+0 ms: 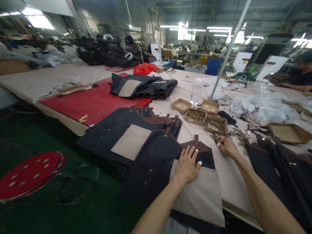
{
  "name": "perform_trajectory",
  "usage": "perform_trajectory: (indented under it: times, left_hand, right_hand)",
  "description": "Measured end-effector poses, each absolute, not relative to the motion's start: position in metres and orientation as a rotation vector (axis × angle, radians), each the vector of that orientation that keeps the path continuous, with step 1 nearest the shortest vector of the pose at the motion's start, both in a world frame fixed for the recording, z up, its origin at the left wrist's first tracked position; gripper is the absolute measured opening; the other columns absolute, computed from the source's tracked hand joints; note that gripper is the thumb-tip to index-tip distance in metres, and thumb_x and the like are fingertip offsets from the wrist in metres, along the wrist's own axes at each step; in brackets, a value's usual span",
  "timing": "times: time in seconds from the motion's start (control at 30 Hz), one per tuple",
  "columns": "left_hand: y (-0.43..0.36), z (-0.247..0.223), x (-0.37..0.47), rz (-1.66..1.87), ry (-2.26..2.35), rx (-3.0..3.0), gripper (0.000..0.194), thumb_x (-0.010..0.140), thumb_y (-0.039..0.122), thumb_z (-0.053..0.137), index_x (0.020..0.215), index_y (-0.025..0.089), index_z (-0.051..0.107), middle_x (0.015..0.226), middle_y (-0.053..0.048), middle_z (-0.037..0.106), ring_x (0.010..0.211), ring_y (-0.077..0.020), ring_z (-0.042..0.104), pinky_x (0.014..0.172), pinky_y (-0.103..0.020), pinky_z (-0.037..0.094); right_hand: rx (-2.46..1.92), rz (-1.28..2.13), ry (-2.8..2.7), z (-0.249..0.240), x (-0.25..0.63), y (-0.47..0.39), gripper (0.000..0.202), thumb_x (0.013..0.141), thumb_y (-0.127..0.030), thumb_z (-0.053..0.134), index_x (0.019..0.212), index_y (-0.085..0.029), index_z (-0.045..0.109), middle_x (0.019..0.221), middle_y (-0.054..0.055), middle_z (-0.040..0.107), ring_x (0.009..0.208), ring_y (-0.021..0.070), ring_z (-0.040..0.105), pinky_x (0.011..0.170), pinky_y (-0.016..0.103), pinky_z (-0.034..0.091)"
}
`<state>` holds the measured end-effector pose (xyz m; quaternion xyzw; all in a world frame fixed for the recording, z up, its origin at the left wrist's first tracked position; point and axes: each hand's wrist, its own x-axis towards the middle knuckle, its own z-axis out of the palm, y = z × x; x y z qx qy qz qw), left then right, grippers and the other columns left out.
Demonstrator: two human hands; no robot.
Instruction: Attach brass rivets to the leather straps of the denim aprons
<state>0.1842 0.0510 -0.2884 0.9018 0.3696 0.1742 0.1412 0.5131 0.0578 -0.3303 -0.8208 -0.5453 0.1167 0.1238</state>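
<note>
No legible text, small labels [278,59] on white machines [268,69] too blurred, mark [191,96] on clear jar [197,88] unreadable

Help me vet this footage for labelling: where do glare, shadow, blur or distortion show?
Head view throughout: overhead lights glare white; the distance looks soft and hazy; the stool appears stretched near the left edge; the floor sinks into shadow; the left hand and right hand read fairly clearly.
</note>
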Motion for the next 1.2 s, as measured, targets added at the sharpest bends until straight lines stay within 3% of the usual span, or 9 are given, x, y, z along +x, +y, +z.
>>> perform_trajectory:
  times: [0.33, 0.5, 0.9, 1.2]
  left_hand:
    - [0.049, -0.289, 0.191, 0.564, 1.137, 2.586, 0.05, 0.096, 0.04, 0.052, 0.142, 0.021, 0.054, 0.158, -0.006, 0.044, 0.145, -0.0338, 0.034, 0.12, -0.053, 0.03]
    - [0.048, -0.289, 0.189, 0.549, 1.135, 2.603, 0.05, 0.096, 0.04, 0.051, 0.142, 0.02, 0.054, 0.159, -0.006, 0.043, 0.147, -0.0333, 0.031, 0.121, -0.053, 0.028]
    - [0.047, -0.29, 0.187, 0.54, 1.155, 2.602, 0.055, 0.096, 0.039, 0.051, 0.147, 0.02, 0.048, 0.159, -0.006, 0.042, 0.148, -0.0324, 0.03, 0.122, -0.051, 0.027]
    - [0.048, -0.29, 0.186, 0.544, 1.139, 2.588, 0.053, 0.097, 0.039, 0.05, 0.146, 0.02, 0.05, 0.16, -0.006, 0.04, 0.148, -0.0317, 0.03, 0.122, -0.051, 0.027]
  right_hand:
    - [-2.373, 0.306, -1.729, -0.325, 0.505, 0.049, 0.014, 0.084, -0.021, 0.056, 0.091, -0.018, 0.068, 0.093, 0.012, 0.072, 0.089, 0.0247, 0.064, 0.074, 0.029, 0.038]
    - [-1.966, 0.371, -1.883, -0.307, 0.447, 0.069, 0.016, 0.088, -0.024, 0.051, 0.094, -0.018, 0.064, 0.088, 0.008, 0.071, 0.082, 0.0213, 0.062, 0.076, 0.028, 0.041]
    - [-1.906, 0.513, -1.951, -0.324, 0.411, 0.098, 0.015, 0.082, -0.022, 0.055, 0.088, -0.017, 0.069, 0.082, 0.006, 0.072, 0.075, 0.0185, 0.061, 0.072, 0.027, 0.041]
    - [-1.899, 0.912, -1.732, -0.304, 0.419, 0.12, 0.013, 0.067, -0.027, 0.07, 0.07, -0.014, 0.072, 0.058, -0.001, 0.062, 0.055, 0.0119, 0.051, 0.051, 0.023, 0.033]
